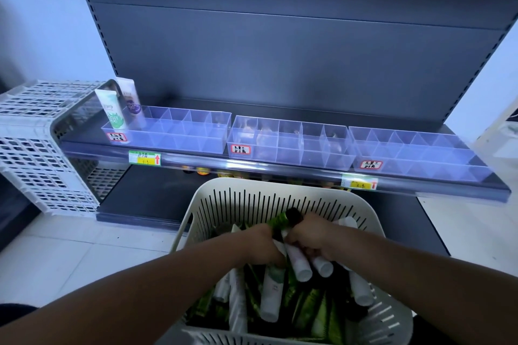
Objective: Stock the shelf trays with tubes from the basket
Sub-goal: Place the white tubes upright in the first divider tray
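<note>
A white slotted basket (246, 199) full of green and white tubes (270, 297) sits in front of me. Both hands are inside it. My left hand (262, 244) is curled round tubes at its fingertips. My right hand (311, 235) grips several tubes, among them a green one with a black cap (283, 220) and white ones (301, 263). Three clear divided trays stand on the shelf: left (168, 140), middle (291, 148), right (414, 154). Two tubes stand upright in the left tray's left end, a white-green one (110, 109) and a white-purple one (131, 105).
A white lattice crate (36, 145) stands on the floor left of the dark shelf unit (280, 50). Price tags (144, 158) hang on the shelf's front rail. A lower shelf (145, 193) lies behind the basket, with small items partly hidden under the rail.
</note>
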A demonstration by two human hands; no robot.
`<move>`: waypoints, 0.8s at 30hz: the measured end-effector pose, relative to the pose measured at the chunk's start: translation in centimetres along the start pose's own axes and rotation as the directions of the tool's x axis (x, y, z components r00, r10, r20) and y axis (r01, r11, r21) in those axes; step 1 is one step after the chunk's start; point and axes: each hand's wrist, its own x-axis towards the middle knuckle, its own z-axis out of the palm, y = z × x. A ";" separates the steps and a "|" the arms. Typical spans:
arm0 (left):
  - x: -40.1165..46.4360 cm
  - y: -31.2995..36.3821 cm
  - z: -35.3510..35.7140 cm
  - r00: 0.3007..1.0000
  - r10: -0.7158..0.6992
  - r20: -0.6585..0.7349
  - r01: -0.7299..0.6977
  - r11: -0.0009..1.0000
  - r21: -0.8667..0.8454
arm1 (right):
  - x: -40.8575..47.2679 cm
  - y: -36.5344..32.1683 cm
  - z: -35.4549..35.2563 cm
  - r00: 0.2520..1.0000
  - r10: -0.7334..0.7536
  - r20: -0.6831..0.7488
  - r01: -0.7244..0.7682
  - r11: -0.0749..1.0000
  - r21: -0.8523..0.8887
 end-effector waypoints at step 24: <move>-10.0 0.5 -13.2 0.969 0.104 -0.224 -0.122 0.990 -0.069 | -6.5 -7.0 -6.4 0.742 -0.663 -0.101 0.650 0.748 -0.132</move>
